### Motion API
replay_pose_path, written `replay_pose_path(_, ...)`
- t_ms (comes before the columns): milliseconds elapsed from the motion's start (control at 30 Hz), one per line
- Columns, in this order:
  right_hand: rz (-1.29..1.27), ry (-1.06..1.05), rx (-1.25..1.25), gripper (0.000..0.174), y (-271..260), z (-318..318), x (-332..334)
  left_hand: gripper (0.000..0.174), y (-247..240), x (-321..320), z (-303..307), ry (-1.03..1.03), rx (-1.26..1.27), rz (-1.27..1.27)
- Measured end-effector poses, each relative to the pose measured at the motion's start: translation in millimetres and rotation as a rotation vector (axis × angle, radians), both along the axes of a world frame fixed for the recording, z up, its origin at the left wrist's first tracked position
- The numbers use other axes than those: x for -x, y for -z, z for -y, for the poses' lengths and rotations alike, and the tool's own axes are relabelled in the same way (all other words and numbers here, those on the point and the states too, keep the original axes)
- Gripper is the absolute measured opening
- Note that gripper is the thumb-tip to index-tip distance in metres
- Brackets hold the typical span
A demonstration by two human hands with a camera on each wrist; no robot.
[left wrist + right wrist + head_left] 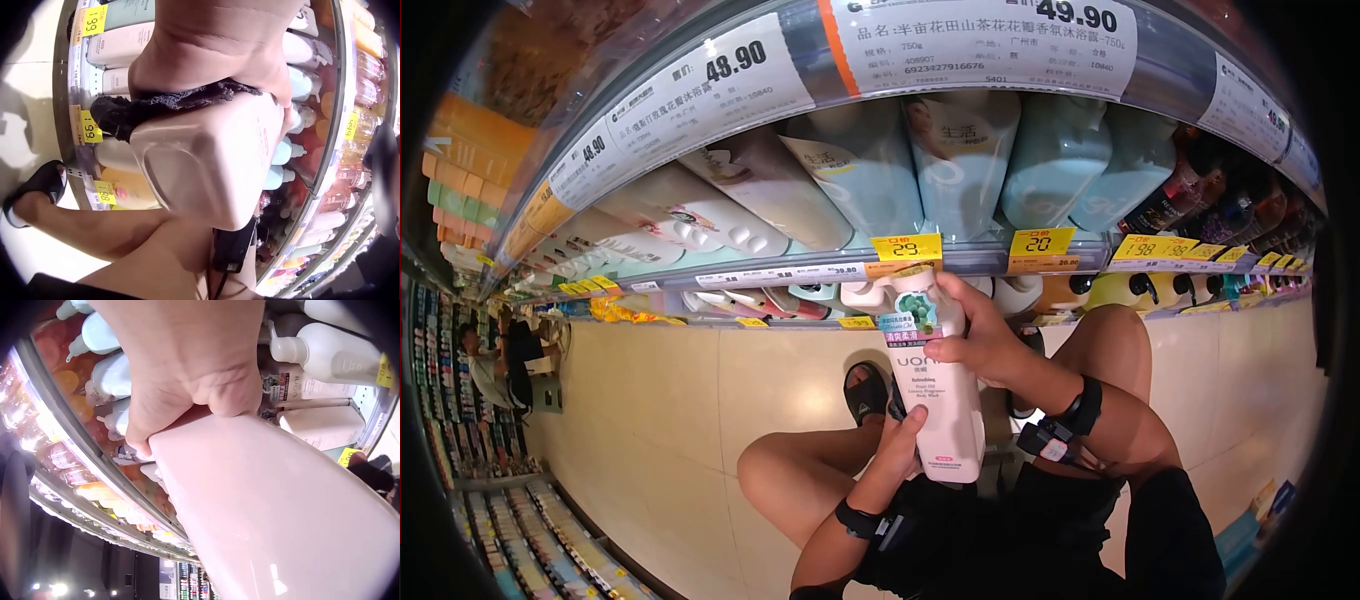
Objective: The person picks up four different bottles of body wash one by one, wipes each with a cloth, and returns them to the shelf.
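Note:
A pale pink body wash bottle (940,420) with a green and purple label near its neck is held up before the shelf, its front facing the head camera. My right hand (980,330) grips it around the shoulder, thumb across the label. Lower down, my left hand (894,446) holds the side near the base, thumb on the front. The left wrist view shows the bottle's recessed base (187,178) and a dark, rough-textured strip (181,99) between hand and bottle. In the right wrist view, the right hand (187,369) wraps the top of the bottle (269,506).
Blue bottles (965,160) and white bottles line the shelf just ahead, above yellow price tags (906,247). More bottles (1020,295) stand on a lower level. My bent knees (785,470) flank the hands over a tiled floor (670,390). Another person (495,365) is at far left.

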State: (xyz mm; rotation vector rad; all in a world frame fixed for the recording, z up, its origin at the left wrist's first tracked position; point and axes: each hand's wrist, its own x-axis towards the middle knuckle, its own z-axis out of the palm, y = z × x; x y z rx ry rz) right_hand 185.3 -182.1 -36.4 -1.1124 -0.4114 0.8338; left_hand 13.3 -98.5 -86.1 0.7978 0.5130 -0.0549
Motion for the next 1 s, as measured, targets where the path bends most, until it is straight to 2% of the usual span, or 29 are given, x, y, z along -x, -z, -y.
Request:
replay_pose_path(33, -0.057, -0.007, 0.022, 0.078, -5.2, -1.3, -0.6, 0.068, 1.3, 0.8, -0.6, -0.005, -0.004, -0.001)
replay_pose_path(100, -0.114, -0.013, 0.041, 0.077, -13.4, -2.6, -2.9, 0.067, 5.8, 0.8, -2.0, 0.015, 0.182, -0.039)
replay_pose_path(200, -0.240, -0.090, 0.068, 0.079, -14.3, -2.1, -7.3, 0.070, 5.1, 1.1, -3.1, 0.026, 0.316, 0.020)
replay_pose_path(267, -0.446, -0.143, -0.121, 0.083, -3.6, -2.3, -10.5, 0.075, 3.1, -0.2, -4.4, 0.049, 0.332, 0.054)
replay_pose_path(300, -0.339, -0.173, -0.126, 0.087, -6.7, -3.6, -10.8, 0.080, 1.1, -1.2, -4.9, 0.073, 0.348, 0.087)
replay_pose_path(433, -0.335, -0.215, -0.178, 0.086, -1.5, -4.0, -10.9, 0.089, -8.1, -5.2, -0.6, 0.076, 0.284, 0.068)
replay_pose_path(500, -0.398, -0.097, -0.121, 0.070, -2.8, -3.8, -2.7, 0.097, -2.8, -5.3, 4.4, 0.061, 0.275, 0.038)
replay_pose_path(600, -0.310, -0.015, -0.029, 0.065, -20.2, -6.4, 4.7, 0.099, 5.3, -5.8, 7.1, 0.132, 0.334, 0.103)
replay_pose_path(700, -0.287, 0.001, -0.021, 0.062, -11.4, -6.9, 0.3, 0.103, -3.0, -12.8, 10.3, 0.180, 0.382, 0.135)
replay_pose_path(833, -0.253, 0.009, -0.025, 0.060, -15.2, -7.0, -3.5, 0.100, -8.0, -17.1, 13.0, 0.134, 0.457, 0.171)
replay_pose_path(933, -0.187, -0.055, -0.088, 0.061, -14.1, -7.4, -6.6, 0.100, 7.6, -9.5, 9.8, 0.147, 0.390, 0.199)
replay_pose_path(1000, -0.101, -0.072, -0.002, 0.062, -13.0, -6.6, -7.2, 0.100, 23.9, -2.5, 7.4, 0.181, 0.402, 0.094)
